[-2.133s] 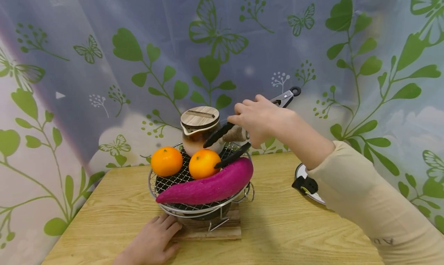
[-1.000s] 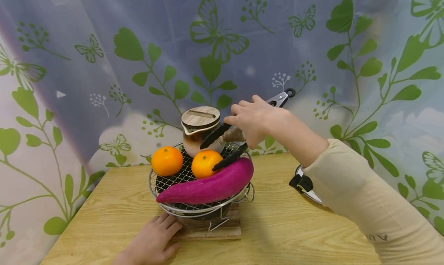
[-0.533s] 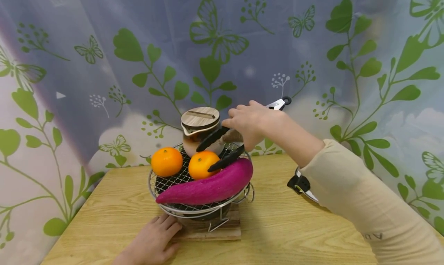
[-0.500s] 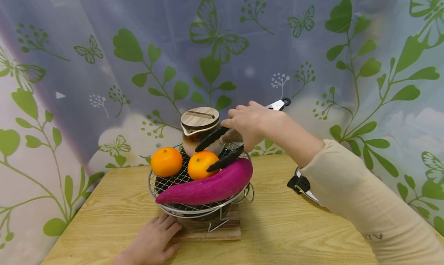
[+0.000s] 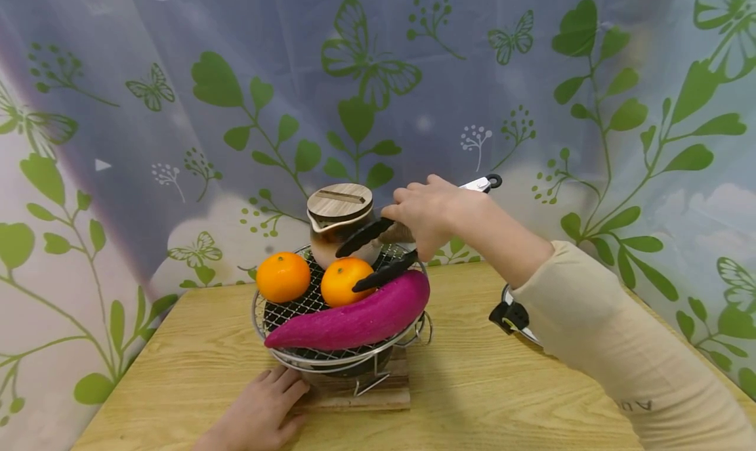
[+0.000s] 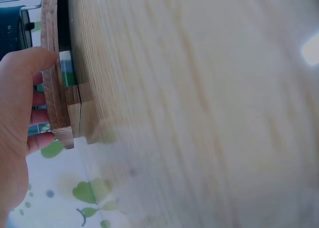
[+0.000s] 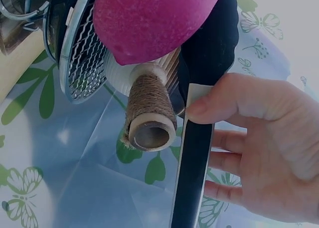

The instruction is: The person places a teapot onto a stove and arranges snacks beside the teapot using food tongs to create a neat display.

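Note:
My right hand [image 5: 434,211] holds black-tipped tongs [image 5: 386,272] from above, its thumb pressing one arm in the right wrist view. The tongs' arms are spread. One tip lies against the right side of the orange [image 5: 345,281]; the other is above and behind it, in front of the teapot [image 5: 339,221]. A second orange [image 5: 283,277] and a long purple eggplant [image 5: 348,320] rest on the round wire grill [image 5: 310,300]. At the grill's foot, my left hand [image 5: 260,402] grips the corner of the wooden board [image 6: 54,88], thumb and fingers at its edges.
The teapot has a wooden lid and a twine-wrapped handle [image 7: 149,106], which points right. Right of the grill, a white plate [image 5: 525,333] is partly hidden by the sleeve and black wrist strap. A patterned curtain [image 5: 266,77] hangs behind the wooden table [image 5: 472,372].
Over two seconds my right hand and the tongs have shifted left and slightly down around the right orange, then a touch back right. The left hand has stayed on the board.

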Demonstrator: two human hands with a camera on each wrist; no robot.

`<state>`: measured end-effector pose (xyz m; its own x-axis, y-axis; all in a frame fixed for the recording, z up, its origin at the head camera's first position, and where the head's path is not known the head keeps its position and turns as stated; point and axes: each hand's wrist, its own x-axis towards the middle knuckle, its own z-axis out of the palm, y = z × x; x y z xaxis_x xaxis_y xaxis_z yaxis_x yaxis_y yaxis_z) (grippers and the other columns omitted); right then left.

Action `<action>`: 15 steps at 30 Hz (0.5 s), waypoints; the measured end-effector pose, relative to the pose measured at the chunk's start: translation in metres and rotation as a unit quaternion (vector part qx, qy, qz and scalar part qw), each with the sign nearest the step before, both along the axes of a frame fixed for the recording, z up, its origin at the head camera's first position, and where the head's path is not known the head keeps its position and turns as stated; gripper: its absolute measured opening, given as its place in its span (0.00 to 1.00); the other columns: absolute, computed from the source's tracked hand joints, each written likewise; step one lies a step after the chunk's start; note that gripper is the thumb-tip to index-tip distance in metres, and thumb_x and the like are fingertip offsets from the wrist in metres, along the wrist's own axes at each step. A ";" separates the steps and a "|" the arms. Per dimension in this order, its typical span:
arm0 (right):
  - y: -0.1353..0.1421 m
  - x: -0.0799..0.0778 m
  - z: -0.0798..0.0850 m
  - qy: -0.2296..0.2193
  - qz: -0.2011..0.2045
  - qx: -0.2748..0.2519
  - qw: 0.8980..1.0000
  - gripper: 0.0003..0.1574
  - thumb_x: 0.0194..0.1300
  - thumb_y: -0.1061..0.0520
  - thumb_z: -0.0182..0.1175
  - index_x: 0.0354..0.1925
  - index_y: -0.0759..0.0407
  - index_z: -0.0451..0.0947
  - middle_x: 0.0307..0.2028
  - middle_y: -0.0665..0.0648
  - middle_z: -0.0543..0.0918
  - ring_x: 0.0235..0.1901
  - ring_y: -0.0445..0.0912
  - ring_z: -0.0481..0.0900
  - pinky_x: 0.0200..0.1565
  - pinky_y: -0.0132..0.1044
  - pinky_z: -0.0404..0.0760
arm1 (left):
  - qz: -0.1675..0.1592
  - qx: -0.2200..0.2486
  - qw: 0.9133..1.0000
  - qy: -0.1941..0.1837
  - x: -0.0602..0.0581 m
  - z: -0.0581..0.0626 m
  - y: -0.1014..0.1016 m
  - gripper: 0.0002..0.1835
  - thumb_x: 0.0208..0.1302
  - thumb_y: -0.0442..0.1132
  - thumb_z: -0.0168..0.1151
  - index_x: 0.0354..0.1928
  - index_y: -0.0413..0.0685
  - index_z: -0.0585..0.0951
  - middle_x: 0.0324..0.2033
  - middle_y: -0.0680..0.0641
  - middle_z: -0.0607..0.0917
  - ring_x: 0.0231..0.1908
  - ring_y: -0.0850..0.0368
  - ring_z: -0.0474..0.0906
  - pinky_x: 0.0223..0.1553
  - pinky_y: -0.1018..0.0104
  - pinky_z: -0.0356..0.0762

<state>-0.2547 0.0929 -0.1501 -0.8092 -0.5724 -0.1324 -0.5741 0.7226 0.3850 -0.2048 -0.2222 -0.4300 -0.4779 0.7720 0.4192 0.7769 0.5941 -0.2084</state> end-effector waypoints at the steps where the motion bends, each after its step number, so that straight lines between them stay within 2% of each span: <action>1: 0.000 0.000 0.000 0.000 0.001 0.000 1.000 0.55 0.45 0.45 0.69 0.69 0.50 0.57 0.59 0.57 0.67 0.57 0.53 0.64 0.57 0.53 0.60 | -0.001 0.001 1.000 0.001 0.000 0.000 0.000 0.18 0.47 0.49 0.68 0.40 0.53 0.77 0.39 0.54 0.75 0.38 0.58 0.71 0.35 0.62 0.74; 15: 0.020 0.006 0.005 0.028 0.023 -0.038 0.999 0.54 0.46 0.45 0.68 0.68 0.54 0.58 0.58 0.57 0.67 0.56 0.54 0.65 0.50 0.49 0.66 | 0.008 -0.004 1.000 -0.008 0.001 0.000 0.000 0.18 0.48 0.49 0.67 0.41 0.53 0.77 0.40 0.54 0.75 0.38 0.58 0.71 0.37 0.60 0.74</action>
<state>-0.2492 0.1129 -0.1451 -0.7872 -0.6153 -0.0426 -0.5860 0.7247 0.3626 -0.2039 -0.2224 -0.4296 -0.4963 0.7680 0.4049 0.7710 0.6042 -0.2010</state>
